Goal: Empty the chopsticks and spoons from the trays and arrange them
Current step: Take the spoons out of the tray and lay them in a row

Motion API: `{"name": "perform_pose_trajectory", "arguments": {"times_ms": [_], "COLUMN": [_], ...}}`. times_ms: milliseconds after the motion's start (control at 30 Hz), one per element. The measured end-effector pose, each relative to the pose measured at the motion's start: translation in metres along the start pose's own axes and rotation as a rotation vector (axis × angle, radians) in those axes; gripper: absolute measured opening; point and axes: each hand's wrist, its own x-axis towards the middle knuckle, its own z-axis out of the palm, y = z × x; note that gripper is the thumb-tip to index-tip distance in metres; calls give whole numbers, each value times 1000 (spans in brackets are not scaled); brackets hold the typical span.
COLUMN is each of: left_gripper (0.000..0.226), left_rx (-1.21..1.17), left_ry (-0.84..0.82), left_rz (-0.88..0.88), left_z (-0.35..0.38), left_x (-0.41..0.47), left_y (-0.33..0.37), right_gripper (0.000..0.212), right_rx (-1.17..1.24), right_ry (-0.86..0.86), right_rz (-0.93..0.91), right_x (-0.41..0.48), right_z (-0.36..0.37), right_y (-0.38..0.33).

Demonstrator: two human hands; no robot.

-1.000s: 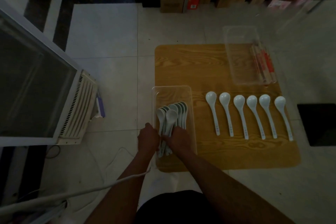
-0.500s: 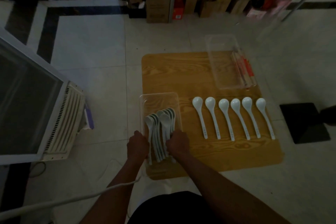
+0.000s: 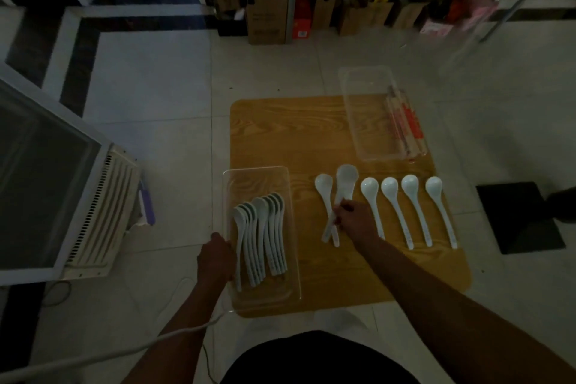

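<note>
R hand (image 3: 353, 220) pinches the held spoon (image 3: 346, 179) partway down its handle, fingers curled round it, bowl pointing away from me; gripping there lets me swing the bowl end into line w/ the others. It hangs over the L end of the spoon row (image 3: 410, 182), blurred, its handle crossing that of the leftmost spoon (image 3: 323, 184); can't tell if it touches the board (image 3: 280, 134) yet, so I'd call it not yet set down.

L hand (image 3: 216, 259) sits against the left wall of the near tray (image 3: 255, 169); too dim to tell whether the fingers hook the rim or just press on it; either way I judge it's there to stop the light clear tray sliding while I pull from it.

The stacked spoons (image 3: 265, 227) lie nested on their sides in that tray, bowls far, handles toward me; that leaves the handle ends the easy bit to grab. Row spoons lie bowls up, handles toward me, roughly parallel w/ gaps between, so the next one wants the same heading and a spot of its own.

The chopsticks (image 3: 405, 121) sit along the right side of the far tray (image 3: 364, 72), untouched; that tray rests on the board's far R corner, just beyond the row. Roughly: spoons part done, chopsticks all to do.
</note>
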Motion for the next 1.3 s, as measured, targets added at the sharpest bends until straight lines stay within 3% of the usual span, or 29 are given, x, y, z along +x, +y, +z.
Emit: {"name": "perform_pose_trajectory", "arguments": {"times_ms": [200,300,433,967,1300], "left_gripper": [19,18,16,17,18], "left_rx": [-9,-10,-8,24,-20], "left_ry": [13,16,19,47,40], "left_rz": [-32,-60,-95,-63,-20], "left_z": [5,7,10,11,4], "left_x": [6,10,15,8,1], "left_y": [-2,-4,-7,-1,0], "right_gripper": [19,27,21,17,21], "right_rx": [-230,-202,-215,-320,-338], "right_ry": [-41,-66,-101,31,66], "right_rz": [34,38,37,83,-16], "right_x": [36,42,44,41,35], "right_z": [-26,-26,-21,-11,-1], "right_y": [27,26,23,22,-16]}}
